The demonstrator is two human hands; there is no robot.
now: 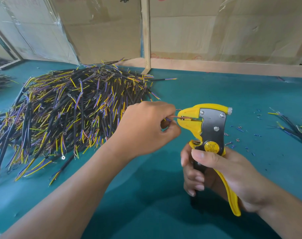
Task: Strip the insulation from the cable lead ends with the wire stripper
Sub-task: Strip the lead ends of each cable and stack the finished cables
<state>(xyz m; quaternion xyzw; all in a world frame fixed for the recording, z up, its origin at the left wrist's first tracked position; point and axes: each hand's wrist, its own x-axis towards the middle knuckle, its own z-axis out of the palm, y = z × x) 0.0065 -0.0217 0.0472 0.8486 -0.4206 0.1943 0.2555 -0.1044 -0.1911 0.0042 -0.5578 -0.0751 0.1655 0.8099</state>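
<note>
The right hand (221, 171) grasps the wire stripper (210, 133) by its handles, fingers curled around the black handle and the thumb laid across the body just below the round yellow pivot cap; the yellow handle projects down and to the right past the palm. The tool stands roughly upright above the tabletop (164, 195), its yellow head pointing left. The left hand (146, 128) is clenched around a cable, pinching the lead ends (174, 117) just beside the stripper head. One thin reddish-brown lead runs from the fingers into the slot between the yellow jaws; a blue lead shows at the fingertips, outside the jaws. The cable body is hidden inside the fist. A large pile of cables (65, 114) with black sheaths and yellow, blue and brown leads lies on the green tabletop to the left, behind the left forearm. A smaller group of cables (295, 126) lies at the right edge. Short insulation offcuts (240, 130) in blue and brown are scattered on the tabletop near the tool, to its right. Cardboard panels (215, 26) in a wooden frame stand along the far edge.
</note>
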